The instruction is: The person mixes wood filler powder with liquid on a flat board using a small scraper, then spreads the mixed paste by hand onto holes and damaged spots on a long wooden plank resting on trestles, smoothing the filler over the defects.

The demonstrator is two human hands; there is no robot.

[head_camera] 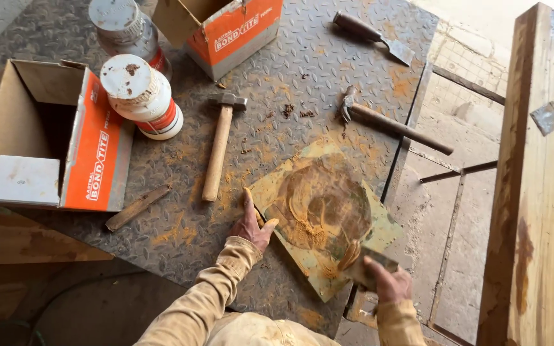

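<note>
While my left hand [251, 224] presses flat on the near-left edge of the square board [325, 221], fingers spread and holding nothing, only pinning it, my right hand [389, 282] has its grip closed on the handle of a putty knife [360, 263], blade laid on the board's near-right corner. The board sits tilted like a diamond on the metal desk [181, 224], near its right edge, and carries a round smear of brown-orange paste [322, 208], so I judge the step is mixing or spreading this paste w/ the blade. Next move, I think, calls for keeping the board steady w/ the left and dragging the blade through the smear w/o pushing the board off the desk edge, which is close. Around: a wooden-handled hammer [218, 150] lies just left of the board, a claw hammer [386, 122] behind it, a scraper [376, 38] farther back. Two white tubs [141, 96] stand at the back-left between two orange-and-white cartons [46, 134], both open. A small wood stick [137, 208] lies on the desk left of my hand. A wood post [530, 192] stands at the right.
</note>
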